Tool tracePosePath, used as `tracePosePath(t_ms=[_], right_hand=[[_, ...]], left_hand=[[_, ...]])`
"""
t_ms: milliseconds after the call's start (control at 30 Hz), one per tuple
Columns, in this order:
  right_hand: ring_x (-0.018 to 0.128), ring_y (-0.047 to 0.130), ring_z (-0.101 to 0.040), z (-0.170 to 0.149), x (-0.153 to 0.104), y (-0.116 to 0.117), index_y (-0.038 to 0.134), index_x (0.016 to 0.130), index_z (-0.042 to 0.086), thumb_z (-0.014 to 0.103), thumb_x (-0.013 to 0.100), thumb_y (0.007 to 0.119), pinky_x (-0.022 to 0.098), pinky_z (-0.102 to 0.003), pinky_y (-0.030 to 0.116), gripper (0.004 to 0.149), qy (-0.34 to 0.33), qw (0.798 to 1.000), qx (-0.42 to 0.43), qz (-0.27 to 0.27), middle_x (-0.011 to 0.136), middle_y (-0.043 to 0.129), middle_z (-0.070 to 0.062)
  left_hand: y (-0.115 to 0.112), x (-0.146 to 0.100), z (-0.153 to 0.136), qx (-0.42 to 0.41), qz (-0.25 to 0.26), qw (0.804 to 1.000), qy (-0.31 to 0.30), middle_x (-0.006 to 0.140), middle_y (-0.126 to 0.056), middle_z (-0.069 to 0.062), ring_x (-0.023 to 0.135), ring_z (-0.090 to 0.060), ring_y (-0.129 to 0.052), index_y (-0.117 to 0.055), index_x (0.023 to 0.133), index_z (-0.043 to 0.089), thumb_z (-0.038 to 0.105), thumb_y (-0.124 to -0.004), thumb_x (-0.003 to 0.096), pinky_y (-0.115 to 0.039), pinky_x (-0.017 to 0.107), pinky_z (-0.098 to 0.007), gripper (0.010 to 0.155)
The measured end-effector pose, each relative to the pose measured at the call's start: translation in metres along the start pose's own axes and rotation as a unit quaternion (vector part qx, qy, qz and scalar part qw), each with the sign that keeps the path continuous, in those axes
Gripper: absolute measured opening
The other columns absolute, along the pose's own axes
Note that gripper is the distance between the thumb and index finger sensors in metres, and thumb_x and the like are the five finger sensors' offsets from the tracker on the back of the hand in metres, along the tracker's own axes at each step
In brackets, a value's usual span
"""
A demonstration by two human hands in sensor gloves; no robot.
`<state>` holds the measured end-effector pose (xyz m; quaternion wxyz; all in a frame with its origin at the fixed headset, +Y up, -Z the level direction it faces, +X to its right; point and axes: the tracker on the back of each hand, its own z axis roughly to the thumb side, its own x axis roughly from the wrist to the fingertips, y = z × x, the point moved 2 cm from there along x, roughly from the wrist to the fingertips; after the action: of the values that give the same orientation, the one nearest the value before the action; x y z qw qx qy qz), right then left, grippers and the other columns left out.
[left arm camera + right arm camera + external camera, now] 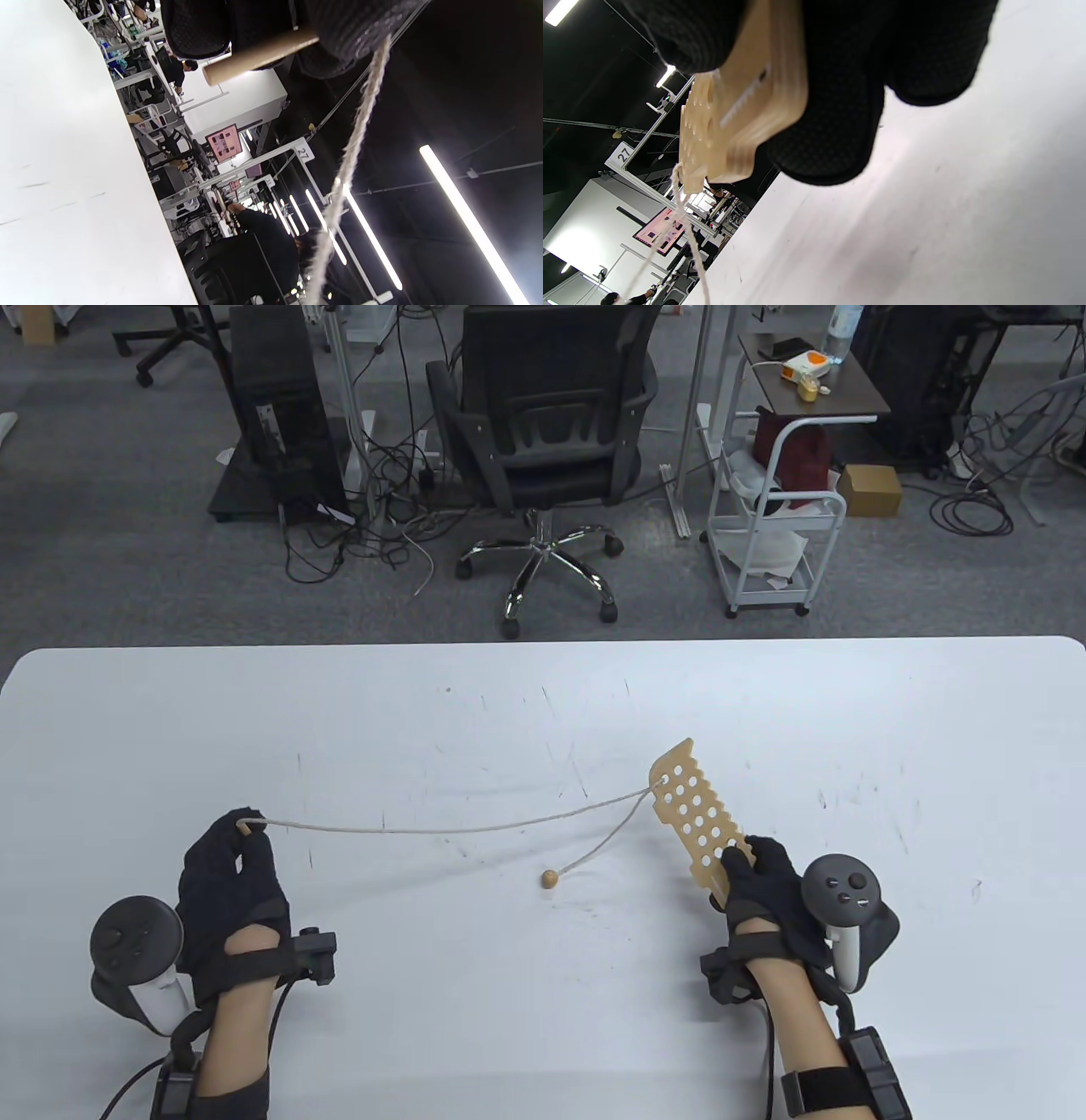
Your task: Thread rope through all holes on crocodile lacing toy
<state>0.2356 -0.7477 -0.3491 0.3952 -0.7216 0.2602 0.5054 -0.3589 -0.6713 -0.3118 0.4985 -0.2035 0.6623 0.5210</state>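
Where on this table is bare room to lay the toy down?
Free: the far table beyond the rope, and the near middle between left hand and right hand. Crowded: around rope, bead and toy.

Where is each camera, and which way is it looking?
Table view: from above and in front, looking down at the white table; both arms show, left hand, right hand.
Left wrist view: on the left wrist, tilted toward the ceiling; dark gloved fingers grip the wooden needle.
Right wrist view: on the right wrist; gloved fingers hold the crocodile board.
All three share the rope.
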Motion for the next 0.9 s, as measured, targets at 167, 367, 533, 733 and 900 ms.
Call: tracePosePath(t_ms=[167, 367, 533, 733, 900], right_hand=[[0.037, 0.109, -0.020, 0.007, -0.003, 0.005, 0.072, 0.083, 0.013, 0.038, 0.045, 0.076, 0.040, -0.045, 0.084, 0.047, -0.020, 1.000, 0.003, 0.011, 0.060, 0.095, -0.002], [0.036, 0.109, -0.021, 0.018, -0.010, 0.010, 0.073, 0.083, 0.013, 0.038, 0.044, 0.077, 0.040, -0.045, 0.084, 0.047, -0.048, 0.999, 0.002, 0.025, 0.060, 0.095, -0.002], [0.036, 0.109, -0.021, 0.025, -0.016, 0.016, 0.073, 0.083, 0.012, 0.038, 0.044, 0.077, 0.039, -0.045, 0.084, 0.047, -0.067, 0.997, -0.002, 0.035, 0.059, 0.096, -0.002], [0.036, 0.109, -0.020, 0.031, -0.022, 0.023, 0.073, 0.083, 0.012, 0.038, 0.044, 0.077, 0.039, -0.045, 0.084, 0.047, -0.082, 0.995, 0.001, 0.052, 0.059, 0.096, -0.002], [0.036, 0.109, -0.020, 0.036, -0.026, 0.027, 0.073, 0.083, 0.012, 0.038, 0.044, 0.077, 0.039, -0.045, 0.084, 0.047, -0.095, 0.993, -0.002, 0.063, 0.059, 0.096, -0.002]], left_hand=[[-0.016, -0.001, 0.004, 0.037, -0.043, 0.998, -0.017, 0.091, -0.075, 0.001, 0.093, -0.033, -0.070, -0.083, 0.085, 0.052, 0.044, -0.083, 0.0414, -0.049, 0.076, -0.056, 0.044], [-0.029, -0.003, 0.007, 0.056, -0.066, 0.995, -0.042, 0.069, -0.090, 0.006, 0.074, -0.026, -0.089, -0.085, 0.085, 0.052, 0.046, -0.083, 0.0417, -0.062, 0.072, -0.053, 0.044], [-0.038, -0.005, 0.008, 0.050, -0.088, 0.994, -0.050, 0.054, -0.102, 0.009, 0.059, -0.022, -0.104, -0.083, 0.087, 0.051, 0.045, -0.082, 0.0433, -0.072, 0.068, -0.052, 0.044], [-0.047, -0.007, 0.005, 0.054, -0.098, 0.993, -0.044, 0.060, -0.112, 0.009, 0.061, -0.021, -0.111, -0.083, 0.088, 0.041, 0.044, -0.083, 0.0427, -0.077, 0.066, -0.048, 0.046], [-0.055, -0.008, 0.002, 0.053, -0.122, 0.990, -0.034, 0.074, -0.107, 0.008, 0.067, -0.022, -0.108, -0.080, 0.092, 0.035, 0.047, -0.087, 0.0411, -0.076, 0.066, -0.047, 0.053]])
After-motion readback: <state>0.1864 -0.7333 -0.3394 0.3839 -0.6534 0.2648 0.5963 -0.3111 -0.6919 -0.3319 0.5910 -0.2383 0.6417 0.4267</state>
